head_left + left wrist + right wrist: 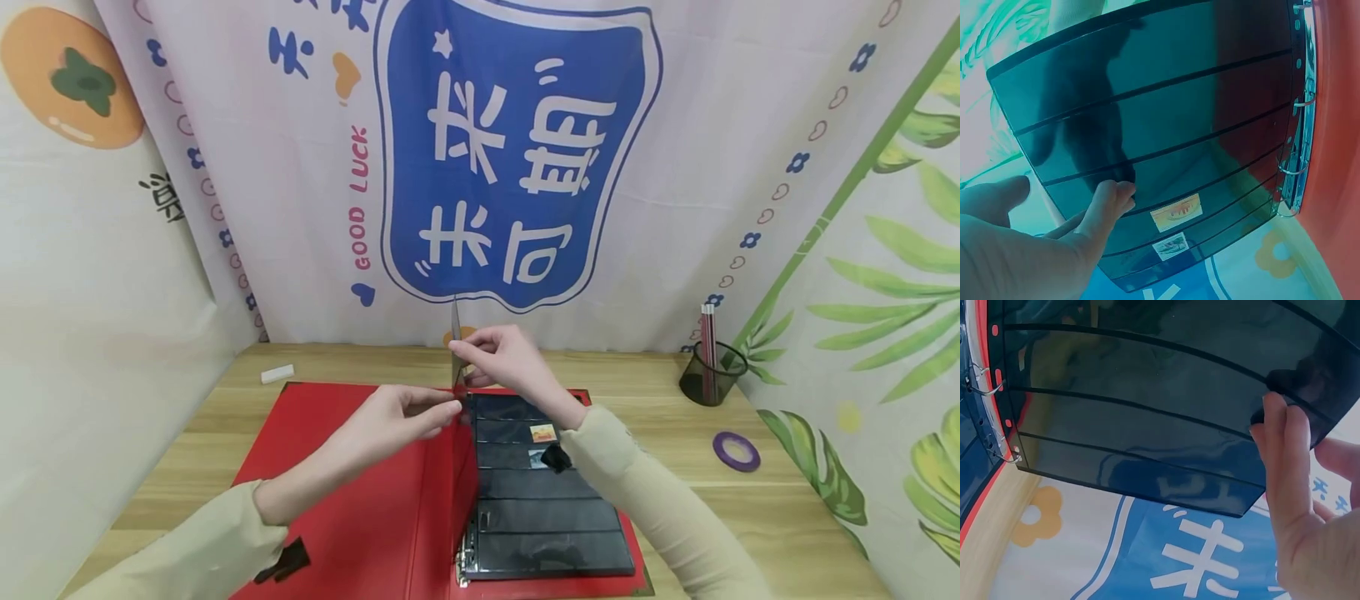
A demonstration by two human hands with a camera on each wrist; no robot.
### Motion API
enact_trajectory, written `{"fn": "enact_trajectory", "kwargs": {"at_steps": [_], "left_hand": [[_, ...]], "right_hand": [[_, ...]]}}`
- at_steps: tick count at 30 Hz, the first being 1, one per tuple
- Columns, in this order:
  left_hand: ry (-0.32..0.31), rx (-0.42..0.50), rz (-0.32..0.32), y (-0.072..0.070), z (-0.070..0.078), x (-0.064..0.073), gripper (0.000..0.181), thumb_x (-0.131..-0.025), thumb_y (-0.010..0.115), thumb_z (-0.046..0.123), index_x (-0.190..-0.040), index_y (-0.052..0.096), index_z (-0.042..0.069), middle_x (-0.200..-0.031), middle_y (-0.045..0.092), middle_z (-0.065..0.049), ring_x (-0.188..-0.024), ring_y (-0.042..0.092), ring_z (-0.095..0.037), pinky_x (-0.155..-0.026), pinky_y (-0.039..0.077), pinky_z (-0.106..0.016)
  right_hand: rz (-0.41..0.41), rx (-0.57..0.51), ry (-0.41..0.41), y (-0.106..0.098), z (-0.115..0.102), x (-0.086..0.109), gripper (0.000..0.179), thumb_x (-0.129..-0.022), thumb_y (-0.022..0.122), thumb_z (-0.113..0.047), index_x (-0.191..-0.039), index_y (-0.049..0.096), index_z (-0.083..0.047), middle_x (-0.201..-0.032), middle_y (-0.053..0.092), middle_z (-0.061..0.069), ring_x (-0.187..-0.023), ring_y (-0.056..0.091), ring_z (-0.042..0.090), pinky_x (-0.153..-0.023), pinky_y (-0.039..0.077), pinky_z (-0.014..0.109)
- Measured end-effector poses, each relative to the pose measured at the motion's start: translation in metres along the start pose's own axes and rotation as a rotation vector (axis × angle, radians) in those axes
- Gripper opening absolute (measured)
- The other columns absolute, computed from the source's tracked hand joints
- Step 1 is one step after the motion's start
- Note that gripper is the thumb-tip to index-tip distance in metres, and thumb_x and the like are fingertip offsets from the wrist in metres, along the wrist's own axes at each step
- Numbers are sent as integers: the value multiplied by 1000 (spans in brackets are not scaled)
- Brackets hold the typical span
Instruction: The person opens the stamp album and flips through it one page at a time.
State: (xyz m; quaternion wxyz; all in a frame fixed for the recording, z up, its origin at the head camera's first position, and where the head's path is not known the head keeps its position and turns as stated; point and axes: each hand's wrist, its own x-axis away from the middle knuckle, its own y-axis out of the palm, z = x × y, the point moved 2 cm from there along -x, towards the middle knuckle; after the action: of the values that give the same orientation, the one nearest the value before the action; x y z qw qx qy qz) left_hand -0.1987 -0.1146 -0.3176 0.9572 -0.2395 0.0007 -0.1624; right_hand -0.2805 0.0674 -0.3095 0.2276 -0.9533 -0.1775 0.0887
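A dark stock page [465, 492] stands nearly upright on the rings of a red stamp album [352, 500]. My right hand [501, 354] pinches its outer edge near the far corner; the right wrist view has the fingers [1288, 456] on one face and the thumb at the edge. My left hand [401, 417] touches the opposite face with its fingertips, the thumb standing apart. An orange stamp [1176, 212] and a greyish stamp [1171, 246] sit in that face's strips. Another black page [555, 517] lies flat on the right, bearing two small stamps.
A mesh pen cup [712, 383] with pencils stands at the table's back right, and a purple tape roll [737, 451] lies in front of it. At the back left is a white eraser-like block [277, 374]. A printed curtain [300, 208] hangs behind the table.
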Motion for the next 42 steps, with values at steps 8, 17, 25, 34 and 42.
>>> {"fn": "enact_trajectory", "kwargs": {"at_steps": [8, 17, 25, 34, 42], "left_hand": [[11, -87, 55, -1, 1, 0, 52, -90, 70, 45, -126, 68, 8, -112, 76, -7, -93, 75, -17, -85, 60, -36], [-3, 2, 39, -14, 2, 9, 47, -93, 68, 30, -129, 64, 0, -121, 71, -17, -91, 76, -22, -93, 58, -42], [-28, -35, 120, -33, -15, 18, 39, -93, 68, 28, -124, 69, 4, -121, 71, -15, -96, 72, -19, -83, 61, -34], [-102, -9, 180, -56, -57, 35, 44, -95, 67, 29, -128, 65, 0, -124, 71, -15, -99, 69, -8, -79, 58, -22], [-193, 33, 198, -70, -102, 47, 47, -97, 63, 21, -131, 59, -10, -119, 72, -15, -84, 67, 3, -76, 60, -23]], "right_hand": [[16, 39, -78, 9, -2, 0, 29, -94, 67, -33, -106, 75, -8, -98, 77, 11, -69, 75, 16, -65, 62, 29], [29, 2, -73, 4, 9, 1, 29, -97, 63, -31, -110, 73, -7, -101, 77, 13, -78, 76, 24, -71, 63, 34], [15, 88, -96, -8, 43, 6, 32, -99, 61, -31, -120, 69, -9, -113, 74, 12, -98, 74, 24, -84, 61, 32], [-65, 152, -63, -23, 112, 20, 44, -101, 57, -33, -137, 58, -8, -134, 65, 12, -122, 64, 25, -104, 52, 42], [-82, 226, 2, -43, 169, 36, 52, -102, 55, -33, -141, 50, 0, -142, 55, 22, -130, 57, 34, -109, 47, 48]]}}
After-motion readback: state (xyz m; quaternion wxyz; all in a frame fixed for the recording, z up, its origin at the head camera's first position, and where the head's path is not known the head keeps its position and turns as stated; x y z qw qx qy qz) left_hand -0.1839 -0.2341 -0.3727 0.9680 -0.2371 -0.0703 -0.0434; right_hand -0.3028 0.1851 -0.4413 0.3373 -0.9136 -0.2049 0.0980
